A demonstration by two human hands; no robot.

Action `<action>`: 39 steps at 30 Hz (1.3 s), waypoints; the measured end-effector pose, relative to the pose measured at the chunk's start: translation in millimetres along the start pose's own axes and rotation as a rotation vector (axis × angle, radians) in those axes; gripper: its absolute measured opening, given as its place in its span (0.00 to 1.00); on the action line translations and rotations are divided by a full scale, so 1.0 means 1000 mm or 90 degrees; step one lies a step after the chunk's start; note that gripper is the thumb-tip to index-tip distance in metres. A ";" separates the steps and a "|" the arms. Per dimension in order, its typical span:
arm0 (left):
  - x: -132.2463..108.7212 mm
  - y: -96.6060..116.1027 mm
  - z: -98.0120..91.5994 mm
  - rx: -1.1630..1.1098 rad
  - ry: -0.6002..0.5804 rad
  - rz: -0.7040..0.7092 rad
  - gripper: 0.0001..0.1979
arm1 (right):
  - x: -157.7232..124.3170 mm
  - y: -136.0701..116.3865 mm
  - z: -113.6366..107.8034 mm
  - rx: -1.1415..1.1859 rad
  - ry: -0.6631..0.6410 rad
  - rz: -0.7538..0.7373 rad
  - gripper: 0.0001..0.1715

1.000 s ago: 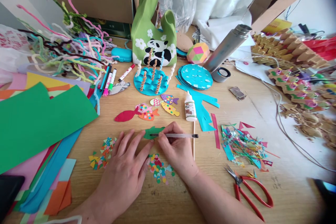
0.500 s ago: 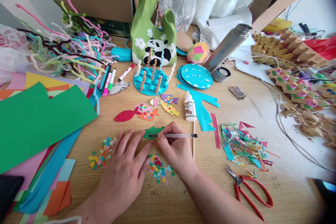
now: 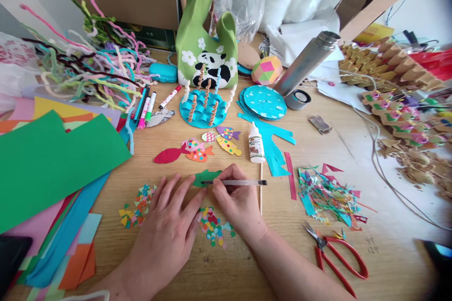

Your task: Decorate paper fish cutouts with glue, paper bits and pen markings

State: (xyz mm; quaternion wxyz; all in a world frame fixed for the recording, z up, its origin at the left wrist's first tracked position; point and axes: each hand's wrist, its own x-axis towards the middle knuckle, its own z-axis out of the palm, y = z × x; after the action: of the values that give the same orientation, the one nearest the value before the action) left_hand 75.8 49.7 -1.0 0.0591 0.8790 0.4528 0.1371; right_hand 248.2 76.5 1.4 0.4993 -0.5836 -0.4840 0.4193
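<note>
At ten o'clock from my right grip (image 3: 238, 200), green paper fish (image 3: 208, 176) lies on table (image 3: 282, 228); at one o'clock, glue bottle (image 3: 256, 146). Right grip wrapped round pen (image 3: 242, 182), tip on fish. Left grip (image 3: 171, 228) spread, touching fish's edge.

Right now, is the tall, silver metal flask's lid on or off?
Off: the flask shows its exposed neck, and what looks like its round, dark lid sits beside the base.
</note>
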 end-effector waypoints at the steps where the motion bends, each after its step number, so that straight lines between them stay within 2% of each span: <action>1: 0.000 0.000 0.000 -0.001 0.000 0.000 0.22 | 0.000 0.000 0.000 -0.002 0.001 -0.001 0.09; 19: 0.001 0.000 0.000 -0.008 0.001 -0.001 0.22 | 0.000 -0.003 -0.001 0.017 -0.025 0.012 0.09; 23: 0.001 0.002 0.000 -0.022 0.013 -0.009 0.20 | 0.000 -0.002 0.000 0.022 -0.018 0.004 0.09; 39: 0.002 0.001 0.001 -0.004 0.005 0.000 0.20 | 0.000 -0.002 -0.001 0.013 -0.011 -0.002 0.09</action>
State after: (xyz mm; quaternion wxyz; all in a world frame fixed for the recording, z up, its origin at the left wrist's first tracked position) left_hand 77.7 50.7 -0.9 0.0599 0.8785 0.4524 0.1416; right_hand 248.3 76.1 3.6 0.5015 -0.5741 -0.4851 0.4285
